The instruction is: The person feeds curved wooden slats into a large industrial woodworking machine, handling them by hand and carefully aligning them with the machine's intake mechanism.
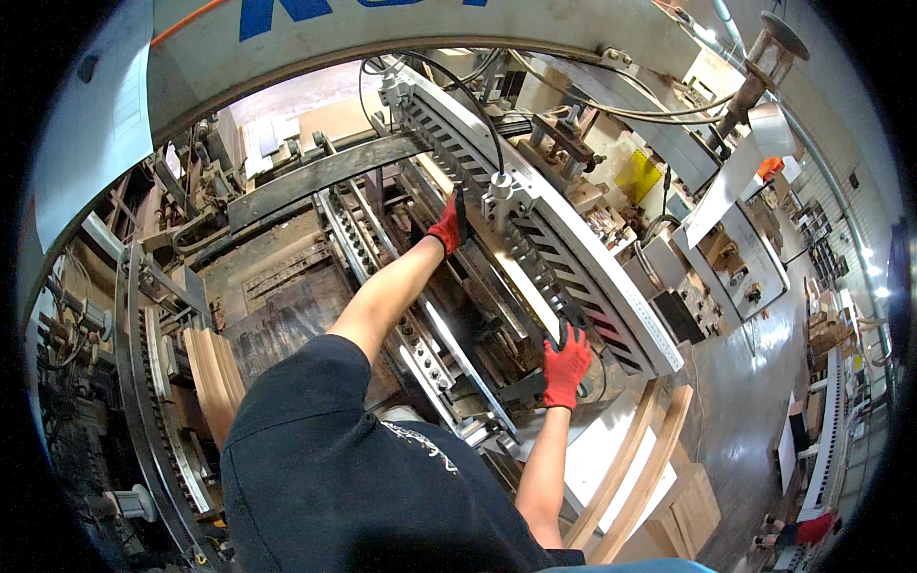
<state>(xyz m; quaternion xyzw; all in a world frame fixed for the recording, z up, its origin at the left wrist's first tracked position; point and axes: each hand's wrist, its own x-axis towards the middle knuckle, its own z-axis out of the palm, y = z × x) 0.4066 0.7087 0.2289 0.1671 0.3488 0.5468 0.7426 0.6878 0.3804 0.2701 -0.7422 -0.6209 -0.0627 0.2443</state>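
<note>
A long, pale wooden strip (516,279) lies slantwise in the machine, along the inner side of a slotted metal beam (573,277). Both my hands wear red gloves with black fingers. Toward the strip's far end, my left hand (449,229) is closed on it, its fingers pressed together and the thumb hidden. At the near end my right hand (566,371) grips the strip with fingers and thumb around its tip. Beneath my left forearm run metal rails (425,358) with rows of bolts.
Two long wooden pieces (638,477) lean over a white board (607,458) at lower right. More wooden boards (212,372) stand at the left. A large grey machine frame (382,43) arches across the top. Hoses and a cylinder (500,188) sit above the beam.
</note>
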